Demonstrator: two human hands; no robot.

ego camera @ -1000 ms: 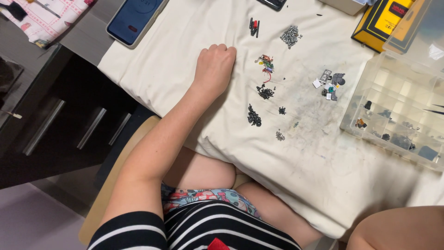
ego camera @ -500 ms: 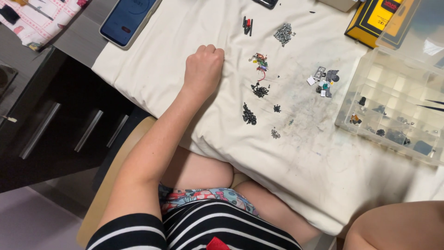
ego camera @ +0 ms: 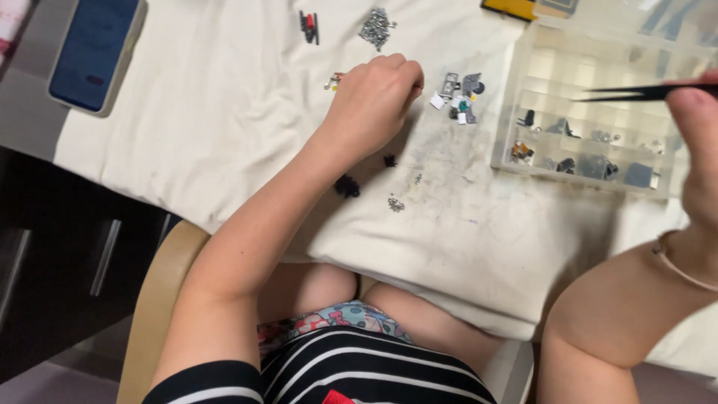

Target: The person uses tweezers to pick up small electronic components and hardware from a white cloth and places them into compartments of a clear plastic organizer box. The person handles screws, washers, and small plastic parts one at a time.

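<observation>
From the head view I saw a surface [ego camera: 67,153] draped in a cream cloth [ego camera: 224,112], stained grey toward its middle. Its dark front with drawer handles [ego camera: 105,258] dropped away at the left, above a pale floor. A phone [ego camera: 93,52] lay face up at the cloth's far left edge. The curved wooden rim of a chair [ego camera: 153,299] showed beside my left arm.

A clear box [ego camera: 598,90] with many compartments sat at the right of the cloth, small dark parts lying in its nearer cells. Between it and my left hand [ego camera: 374,101] lay a cluster of grey and white parts [ego camera: 460,93]. Farther off I saw a heap of silver screws [ego camera: 376,28] and a red-and-black piece [ego camera: 309,25]. Nearer me were a black part [ego camera: 346,186], a smaller black bit [ego camera: 389,160] and a few tiny screws [ego camera: 395,203].

My left hand rested on the cloth as a loose fist, its grip curled together; I could not tell whether it held anything. It hid most of a small coloured part [ego camera: 334,80] at its far side.

My right hand [ego camera: 699,127] was raised at the right edge, its grip clamped on black tweezers [ego camera: 636,93], whose tips reached out over the box.
</observation>
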